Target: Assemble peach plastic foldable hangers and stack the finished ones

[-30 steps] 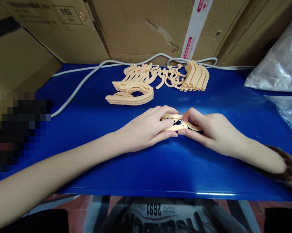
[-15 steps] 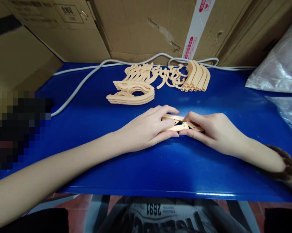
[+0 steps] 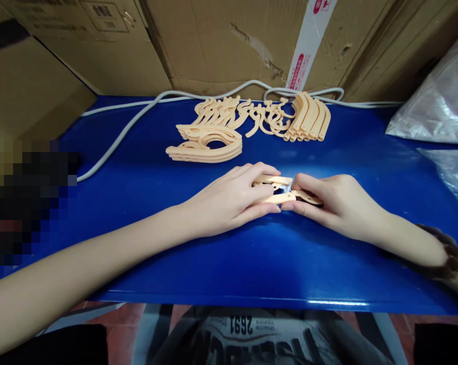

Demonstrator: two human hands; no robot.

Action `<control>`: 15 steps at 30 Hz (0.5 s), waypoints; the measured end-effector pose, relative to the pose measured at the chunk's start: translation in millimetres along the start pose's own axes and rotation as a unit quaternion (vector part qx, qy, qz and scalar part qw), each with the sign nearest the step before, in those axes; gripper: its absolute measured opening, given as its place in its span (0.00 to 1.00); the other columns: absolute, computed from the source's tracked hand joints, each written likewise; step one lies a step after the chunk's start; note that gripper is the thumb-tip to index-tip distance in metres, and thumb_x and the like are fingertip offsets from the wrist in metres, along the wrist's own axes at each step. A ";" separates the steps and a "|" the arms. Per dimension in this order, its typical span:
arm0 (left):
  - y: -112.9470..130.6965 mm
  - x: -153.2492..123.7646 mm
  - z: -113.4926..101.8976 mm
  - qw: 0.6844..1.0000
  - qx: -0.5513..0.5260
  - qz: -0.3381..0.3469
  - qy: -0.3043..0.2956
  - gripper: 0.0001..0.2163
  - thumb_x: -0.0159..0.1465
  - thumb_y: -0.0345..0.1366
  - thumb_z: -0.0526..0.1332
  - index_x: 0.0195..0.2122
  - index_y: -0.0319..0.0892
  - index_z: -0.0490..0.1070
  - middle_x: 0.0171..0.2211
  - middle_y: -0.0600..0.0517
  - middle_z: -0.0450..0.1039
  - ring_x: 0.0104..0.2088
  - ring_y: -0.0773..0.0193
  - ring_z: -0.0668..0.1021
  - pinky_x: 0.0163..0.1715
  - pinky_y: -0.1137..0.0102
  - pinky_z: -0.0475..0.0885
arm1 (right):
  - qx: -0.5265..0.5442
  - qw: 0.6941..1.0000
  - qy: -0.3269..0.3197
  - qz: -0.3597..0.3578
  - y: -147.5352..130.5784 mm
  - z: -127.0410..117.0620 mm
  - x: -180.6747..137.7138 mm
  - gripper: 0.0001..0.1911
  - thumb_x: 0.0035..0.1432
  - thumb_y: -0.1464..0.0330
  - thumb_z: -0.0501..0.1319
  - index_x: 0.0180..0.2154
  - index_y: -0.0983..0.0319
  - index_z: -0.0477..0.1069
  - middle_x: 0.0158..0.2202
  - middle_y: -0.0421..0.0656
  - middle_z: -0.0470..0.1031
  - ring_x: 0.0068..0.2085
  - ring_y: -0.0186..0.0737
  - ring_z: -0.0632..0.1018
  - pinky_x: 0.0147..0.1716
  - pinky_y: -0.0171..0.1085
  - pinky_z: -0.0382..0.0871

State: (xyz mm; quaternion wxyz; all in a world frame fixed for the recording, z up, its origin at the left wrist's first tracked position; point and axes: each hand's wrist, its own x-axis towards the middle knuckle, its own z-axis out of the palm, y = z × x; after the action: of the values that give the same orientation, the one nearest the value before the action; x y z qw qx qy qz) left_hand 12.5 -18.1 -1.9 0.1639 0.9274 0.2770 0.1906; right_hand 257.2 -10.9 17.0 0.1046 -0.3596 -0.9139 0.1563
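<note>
My left hand and my right hand meet at the middle of the blue table, both closed on peach plastic hanger pieces held between their fingertips. A small metal part glints where the pieces join. The hands rest low on the table top. Behind them lies a stack of peach hanger arms, then a row of hook pieces and a bundle of curved pieces.
Cardboard boxes wall the back and left. A white cable runs along the table's rear. Clear plastic bags sit at the right. A blurred dark patch covers the left edge.
The hands have stayed in place; the fingers shifted slightly on the hanger pieces, and the upper piece now shows more between them.
</note>
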 end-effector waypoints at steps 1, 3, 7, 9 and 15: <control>0.0 0.0 0.1 1.000 0.001 0.000 0.000 0.14 0.73 0.42 0.51 0.46 0.40 0.73 0.59 0.42 0.62 0.56 0.53 0.70 0.57 0.58 0.66 | 0.003 1.000 0.003 0.002 -0.3 0.0 0.2 0.21 0.67 0.49 0.49 0.31 0.58 0.62 0.20 0.36 0.65 0.20 0.33 0.67 0.23 0.33 0.50; 0.1 -0.1 0.2 1.000 0.003 -0.001 -0.002 0.14 0.73 0.42 0.51 0.46 0.41 0.73 0.59 0.42 0.63 0.55 0.53 0.70 0.57 0.57 0.66 | 0.006 1.000 0.003 0.007 -1.1 -0.3 0.7 0.21 0.67 0.49 0.50 0.32 0.58 0.62 0.20 0.36 0.66 0.21 0.33 0.67 0.23 0.33 0.51; 0.0 -0.1 -0.2 1.000 0.008 -0.003 -0.006 0.15 0.73 0.43 0.50 0.46 0.41 0.73 0.59 0.42 0.63 0.55 0.53 0.70 0.56 0.56 0.67 | -0.003 1.000 -0.018 0.012 -2.8 -1.5 2.0 0.21 0.67 0.50 0.49 0.30 0.58 0.60 0.20 0.36 0.65 0.20 0.33 0.67 0.23 0.33 0.50; -0.4 -0.1 -0.2 1.000 0.008 -0.002 -0.005 0.15 0.73 0.42 0.50 0.46 0.41 0.73 0.59 0.42 0.63 0.55 0.53 0.70 0.56 0.57 0.67 | -0.008 1.000 -0.026 0.009 -3.4 -2.0 2.5 0.22 0.68 0.50 0.48 0.29 0.58 0.59 0.20 0.36 0.65 0.20 0.33 0.66 0.23 0.33 0.49; -1.0 -0.2 1.0 1.000 0.007 -0.001 -0.009 0.15 0.73 0.42 0.50 0.47 0.41 0.73 0.59 0.42 0.63 0.56 0.53 0.70 0.57 0.57 0.66 | -0.037 0.998 -0.041 -0.003 -3.1 -1.0 2.5 0.23 0.69 0.50 0.44 0.30 0.59 0.60 0.20 0.38 0.67 0.21 0.34 0.68 0.23 0.34 0.49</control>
State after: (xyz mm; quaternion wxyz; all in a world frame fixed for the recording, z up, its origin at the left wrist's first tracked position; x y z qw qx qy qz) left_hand 12.4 -17.6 -3.3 0.1601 0.9300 0.2776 0.1801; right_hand 253.8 -11.1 19.3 0.0540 -0.3536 -0.9238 0.1368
